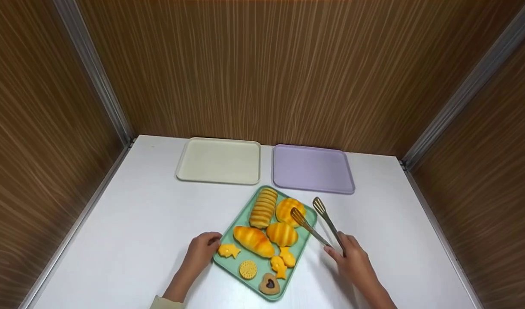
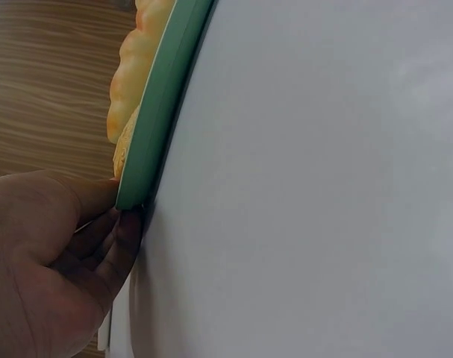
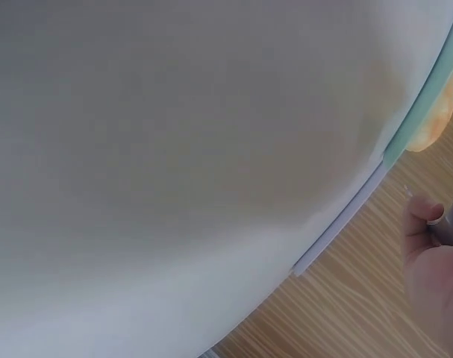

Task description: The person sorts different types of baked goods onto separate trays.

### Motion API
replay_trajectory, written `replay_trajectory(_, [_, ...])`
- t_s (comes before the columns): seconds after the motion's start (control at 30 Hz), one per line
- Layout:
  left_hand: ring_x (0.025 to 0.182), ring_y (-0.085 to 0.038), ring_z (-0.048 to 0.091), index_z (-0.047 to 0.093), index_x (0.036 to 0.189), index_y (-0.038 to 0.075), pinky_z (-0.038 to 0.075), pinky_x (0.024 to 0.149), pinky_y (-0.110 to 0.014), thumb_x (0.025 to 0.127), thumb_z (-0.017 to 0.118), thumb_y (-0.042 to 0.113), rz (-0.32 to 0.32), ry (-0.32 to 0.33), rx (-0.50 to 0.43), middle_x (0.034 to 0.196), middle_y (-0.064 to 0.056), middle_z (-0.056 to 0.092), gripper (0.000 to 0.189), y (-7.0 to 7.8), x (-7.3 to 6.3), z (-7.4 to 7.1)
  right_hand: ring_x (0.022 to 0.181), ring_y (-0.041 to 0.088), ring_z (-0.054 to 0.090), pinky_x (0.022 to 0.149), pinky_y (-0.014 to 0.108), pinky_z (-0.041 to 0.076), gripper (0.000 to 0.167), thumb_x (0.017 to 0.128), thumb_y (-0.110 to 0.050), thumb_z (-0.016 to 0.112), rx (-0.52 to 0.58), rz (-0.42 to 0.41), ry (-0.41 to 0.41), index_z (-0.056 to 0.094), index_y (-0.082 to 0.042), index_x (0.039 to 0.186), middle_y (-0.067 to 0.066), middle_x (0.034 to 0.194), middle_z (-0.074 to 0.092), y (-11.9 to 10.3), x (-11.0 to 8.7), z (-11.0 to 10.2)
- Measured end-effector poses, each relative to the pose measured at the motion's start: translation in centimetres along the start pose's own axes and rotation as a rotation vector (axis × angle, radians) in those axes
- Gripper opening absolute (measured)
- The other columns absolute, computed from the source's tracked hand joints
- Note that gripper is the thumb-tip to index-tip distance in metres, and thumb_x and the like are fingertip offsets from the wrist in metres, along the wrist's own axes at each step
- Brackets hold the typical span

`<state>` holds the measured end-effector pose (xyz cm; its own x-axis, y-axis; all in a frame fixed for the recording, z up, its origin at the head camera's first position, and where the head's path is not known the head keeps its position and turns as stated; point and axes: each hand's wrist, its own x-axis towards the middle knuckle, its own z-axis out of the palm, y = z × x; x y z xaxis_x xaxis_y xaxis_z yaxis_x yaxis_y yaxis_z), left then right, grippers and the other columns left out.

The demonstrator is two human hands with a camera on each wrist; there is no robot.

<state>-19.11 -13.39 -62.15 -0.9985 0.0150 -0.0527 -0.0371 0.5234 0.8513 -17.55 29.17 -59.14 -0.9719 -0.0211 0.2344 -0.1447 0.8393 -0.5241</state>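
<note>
A green tray (image 1: 303,246) lies slanted on the white table, loaded with toy-like breads and cookies. My left hand (image 1: 201,251) pinches its left edge; in the left wrist view the thumb is at the rim and the fingers (image 2: 125,242) are curled beneath. My right hand (image 1: 354,259) grips metal tongs (image 1: 329,221), their arms spread. One slotted tip is over the round bread (image 1: 284,210), the other beyond the tray's right edge; whether the tongs touch the bread I cannot tell. Beside it are a long ridged roll (image 1: 263,208), a striped bread (image 1: 282,234) and a larger crescent-like bread (image 1: 254,241).
A cream tray (image 1: 219,161) and a purple tray (image 1: 312,168) lie side by side at the back, with nothing on them. Fish-shaped cookies (image 1: 229,250), a round cookie (image 1: 248,270) and a heart cookie (image 1: 264,289) fill the green tray's near end. Wood-grain panels (image 1: 262,77) enclose the table.
</note>
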Motion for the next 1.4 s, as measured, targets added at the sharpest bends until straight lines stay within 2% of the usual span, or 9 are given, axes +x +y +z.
replay_trajectory(0.13, [0.100,-0.021,0.063,0.073,0.113,0.004,0.054,0.089,-0.042,0.097,0.062,0.005,0.003,0.000,-0.009,0.109,-0.009,0.071,0.019,-0.1,0.0,0.0,0.072,0.012,0.049,0.065,0.033,0.047,0.062,0.087,-0.034,0.079,0.014,-0.017,-0.018,0.059,0.002,0.134,0.012,0.111,0.063,-0.3,0.3,0.0])
replay_trajectory(0.23, [0.099,-0.021,0.063,0.073,0.113,0.004,0.054,0.089,-0.042,0.097,0.062,0.005,0.000,0.002,-0.016,0.108,-0.009,0.071,0.019,-0.2,0.0,0.1,0.070,0.012,0.051,0.064,0.032,0.049,0.061,0.086,-0.032,0.081,0.007,-0.061,-0.016,0.061,0.002,0.132,0.011,0.111,0.064,-0.3,0.6,0.1])
replay_trajectory(0.47, [0.098,-0.021,0.063,0.073,0.113,0.004,0.054,0.088,-0.041,0.097,0.062,0.005,-0.011,0.010,-0.021,0.108,-0.009,0.071,0.019,-0.1,0.1,0.1,0.074,0.018,0.060,0.067,0.037,0.054,0.061,0.084,-0.030,0.082,-0.009,-0.152,-0.015,0.061,0.001,0.132,0.012,0.117,0.066,-0.2,1.4,0.1])
replay_trajectory(0.7, [0.096,-0.021,0.062,0.072,0.113,0.004,0.053,0.087,-0.040,0.097,0.062,0.006,0.003,0.009,-0.018,0.106,-0.009,0.071,0.019,0.0,0.0,0.1,0.086,0.024,0.066,0.076,0.043,0.056,0.061,0.085,-0.033,0.081,-0.024,-0.150,-0.036,0.062,-0.001,0.132,0.011,0.121,0.067,0.1,2.2,0.1])
replay_trajectory(0.8, [0.095,-0.020,0.062,0.072,0.113,0.004,0.053,0.085,-0.039,0.097,0.062,0.006,0.012,0.005,-0.023,0.104,-0.008,0.070,0.019,-0.1,-0.1,0.1,0.087,0.022,0.065,0.078,0.043,0.056,0.060,0.086,-0.035,0.080,-0.043,-0.142,-0.060,0.062,-0.003,0.133,0.011,0.122,0.067,0.3,2.5,0.0])
replay_trajectory(0.97, [0.094,-0.020,0.062,0.071,0.115,0.002,0.053,0.084,-0.039,0.098,0.062,0.006,0.016,0.004,-0.035,0.105,-0.009,0.070,0.020,-0.2,-0.1,0.0,0.079,0.017,0.060,0.073,0.040,0.054,0.059,0.086,-0.034,0.080,-0.051,-0.133,-0.103,0.062,-0.003,0.133,0.011,0.122,0.067,0.7,2.8,-0.3])
replay_trajectory(1.23, [0.095,-0.021,0.063,0.072,0.114,0.002,0.054,0.085,-0.039,0.097,0.062,0.005,0.022,0.014,-0.054,0.107,-0.011,0.071,0.019,-0.3,0.0,0.1,0.073,0.008,0.055,0.071,0.036,0.053,0.060,0.084,-0.033,0.082,-0.073,-0.181,-0.100,0.063,-0.003,0.132,0.008,0.121,0.068,1.5,2.9,-1.3])
replay_trajectory(1.3, [0.095,-0.021,0.062,0.072,0.113,0.002,0.054,0.084,-0.038,0.097,0.062,0.005,0.024,0.018,-0.055,0.106,-0.011,0.071,0.019,-0.4,-0.1,0.1,0.074,0.010,0.058,0.072,0.038,0.054,0.060,0.084,-0.033,0.082,-0.073,-0.189,-0.098,0.063,-0.002,0.132,0.009,0.121,0.069,1.5,3.0,-1.2])
replay_trajectory(1.4, [0.094,-0.020,0.062,0.072,0.113,0.002,0.053,0.084,-0.038,0.097,0.062,0.005,0.030,0.020,-0.052,0.105,-0.010,0.071,0.019,-0.5,-0.1,0.1,0.089,0.022,0.069,0.080,0.044,0.057,0.060,0.084,-0.035,0.082,-0.066,-0.208,-0.083,0.064,-0.002,0.132,0.012,0.122,0.070,1.5,3.1,-1.0])
